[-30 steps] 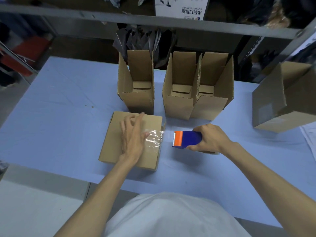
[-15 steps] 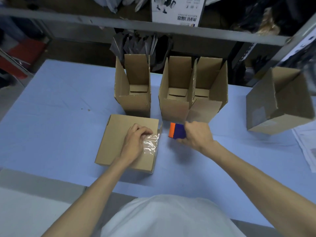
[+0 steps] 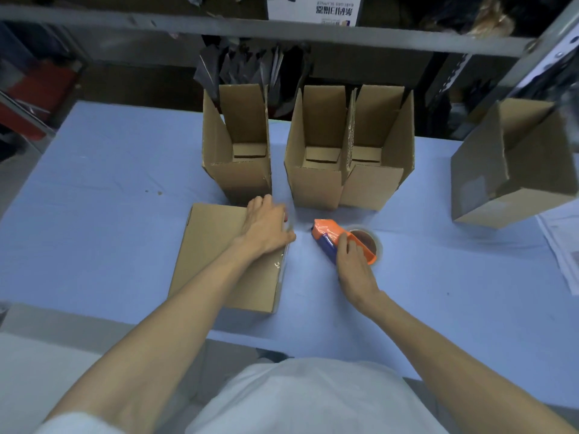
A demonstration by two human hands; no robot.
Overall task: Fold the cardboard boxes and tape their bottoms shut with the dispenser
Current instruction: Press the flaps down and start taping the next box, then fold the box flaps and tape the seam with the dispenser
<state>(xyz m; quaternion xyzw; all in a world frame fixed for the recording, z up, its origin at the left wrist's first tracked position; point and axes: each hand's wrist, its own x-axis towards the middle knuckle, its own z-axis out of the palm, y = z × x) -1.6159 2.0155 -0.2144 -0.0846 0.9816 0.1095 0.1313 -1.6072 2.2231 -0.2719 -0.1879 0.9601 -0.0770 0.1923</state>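
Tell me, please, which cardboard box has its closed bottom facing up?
The box nearest the person, under the left hand: its closed face is up, while the three behind stand open-topped and the right-hand one opens sideways.

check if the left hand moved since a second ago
Yes. The left hand slid along the flat box to its far right corner, toward the left upright box.

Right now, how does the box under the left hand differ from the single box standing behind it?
The lying box, under the left hand, has a closed face up; the standing box is upright, its top open and flaps raised. Clear tape shows at the lying box's right edge; no tape shows on the standing box. Both are brown cardboard on the blue table.
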